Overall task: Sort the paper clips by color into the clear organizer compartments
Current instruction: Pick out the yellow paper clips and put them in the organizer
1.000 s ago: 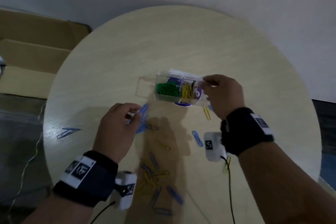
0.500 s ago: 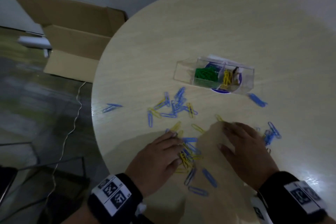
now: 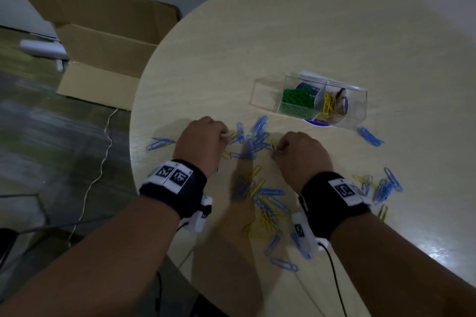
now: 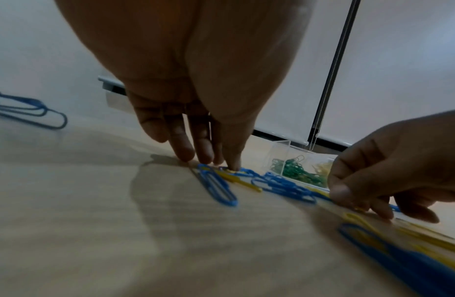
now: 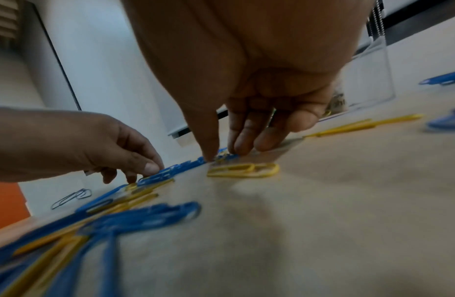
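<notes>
The clear organizer (image 3: 268,92) stands on the round table (image 3: 283,33). Its middle compartment holds green clips (image 3: 297,101), the right one yellow clips (image 3: 327,105), and the left one looks empty. Blue clips (image 3: 258,136) and yellow clips (image 3: 268,221) lie scattered in front of it. My left hand (image 3: 226,136) (image 4: 221,162) has its fingertips down on the pile, pinching a yellow clip (image 4: 230,170) among blue ones. My right hand (image 3: 275,149) (image 5: 221,155) pinches another yellow clip (image 3: 273,145) with thumb and fingers, still on the table.
An open cardboard box (image 3: 103,41) sits on the floor beyond the table's left edge. A cable (image 3: 103,152) trails on the floor. More clips lie at the right (image 3: 383,185), near the organizer (image 3: 369,136) and at the far left (image 3: 159,143).
The right hand let go of the organizer, then both hands lay flat over the near pile. Now they have moved forward to the clips nearer the organizer, fingers curled into pinches.
</notes>
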`<action>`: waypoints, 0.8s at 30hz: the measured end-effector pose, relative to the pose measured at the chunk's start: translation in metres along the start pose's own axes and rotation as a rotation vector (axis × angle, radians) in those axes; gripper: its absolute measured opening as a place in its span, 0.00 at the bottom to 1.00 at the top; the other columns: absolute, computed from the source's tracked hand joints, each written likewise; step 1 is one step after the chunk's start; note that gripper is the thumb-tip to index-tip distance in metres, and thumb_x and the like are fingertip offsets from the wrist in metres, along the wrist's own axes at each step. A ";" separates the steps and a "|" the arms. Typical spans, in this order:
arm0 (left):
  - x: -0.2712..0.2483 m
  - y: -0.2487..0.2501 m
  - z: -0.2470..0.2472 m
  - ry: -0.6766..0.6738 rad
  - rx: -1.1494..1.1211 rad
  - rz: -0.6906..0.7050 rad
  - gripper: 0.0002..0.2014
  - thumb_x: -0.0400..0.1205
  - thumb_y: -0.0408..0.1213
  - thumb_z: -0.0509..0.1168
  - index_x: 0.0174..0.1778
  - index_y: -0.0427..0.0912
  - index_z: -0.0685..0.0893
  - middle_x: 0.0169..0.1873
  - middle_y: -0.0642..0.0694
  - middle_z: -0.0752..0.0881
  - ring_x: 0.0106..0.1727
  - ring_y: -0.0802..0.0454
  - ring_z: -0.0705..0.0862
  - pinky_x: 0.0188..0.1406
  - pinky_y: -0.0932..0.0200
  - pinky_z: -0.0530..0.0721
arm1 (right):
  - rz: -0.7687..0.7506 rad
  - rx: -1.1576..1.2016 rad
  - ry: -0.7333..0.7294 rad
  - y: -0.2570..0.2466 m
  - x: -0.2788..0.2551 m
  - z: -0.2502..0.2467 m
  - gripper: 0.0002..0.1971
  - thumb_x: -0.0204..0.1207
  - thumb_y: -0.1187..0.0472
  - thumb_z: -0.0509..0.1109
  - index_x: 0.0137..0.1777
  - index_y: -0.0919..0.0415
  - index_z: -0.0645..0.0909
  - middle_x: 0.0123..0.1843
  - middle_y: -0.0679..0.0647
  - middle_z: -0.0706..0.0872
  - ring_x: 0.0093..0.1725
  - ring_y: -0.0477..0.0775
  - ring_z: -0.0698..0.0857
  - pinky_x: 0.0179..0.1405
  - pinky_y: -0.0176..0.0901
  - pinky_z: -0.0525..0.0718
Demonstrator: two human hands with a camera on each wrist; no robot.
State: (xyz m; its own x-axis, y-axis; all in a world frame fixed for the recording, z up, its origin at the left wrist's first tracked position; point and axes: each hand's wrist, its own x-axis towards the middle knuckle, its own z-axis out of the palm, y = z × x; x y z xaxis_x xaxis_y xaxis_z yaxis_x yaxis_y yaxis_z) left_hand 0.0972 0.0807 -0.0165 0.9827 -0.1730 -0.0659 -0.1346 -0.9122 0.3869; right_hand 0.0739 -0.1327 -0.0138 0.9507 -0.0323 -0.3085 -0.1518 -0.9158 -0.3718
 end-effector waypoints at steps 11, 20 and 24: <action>0.007 -0.014 -0.024 -0.053 -0.066 -0.034 0.03 0.79 0.35 0.67 0.45 0.42 0.85 0.40 0.44 0.85 0.44 0.44 0.82 0.44 0.50 0.80 | 0.131 0.384 0.131 0.024 -0.008 -0.024 0.04 0.71 0.52 0.75 0.39 0.50 0.84 0.36 0.41 0.85 0.40 0.48 0.82 0.33 0.38 0.73; 0.011 -0.035 -0.034 0.055 -0.135 -0.128 0.04 0.81 0.38 0.67 0.46 0.48 0.88 0.43 0.48 0.90 0.45 0.50 0.86 0.49 0.54 0.85 | 0.130 0.236 0.103 0.057 -0.032 -0.033 0.05 0.73 0.51 0.74 0.39 0.50 0.85 0.42 0.50 0.85 0.42 0.54 0.84 0.41 0.42 0.75; 0.021 -0.046 -0.030 0.030 -0.008 -0.118 0.09 0.82 0.38 0.66 0.55 0.44 0.89 0.51 0.41 0.89 0.53 0.41 0.86 0.57 0.48 0.83 | 0.121 0.221 0.101 0.059 -0.034 -0.031 0.03 0.72 0.54 0.74 0.40 0.51 0.86 0.40 0.52 0.88 0.43 0.57 0.85 0.44 0.47 0.82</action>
State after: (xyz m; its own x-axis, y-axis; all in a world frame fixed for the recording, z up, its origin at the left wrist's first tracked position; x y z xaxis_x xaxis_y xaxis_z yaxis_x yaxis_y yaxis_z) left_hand 0.1278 0.1300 -0.0077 0.9951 -0.0533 -0.0835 -0.0171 -0.9225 0.3857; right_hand 0.0407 -0.1978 0.0018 0.9424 -0.1867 -0.2774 -0.3112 -0.7934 -0.5232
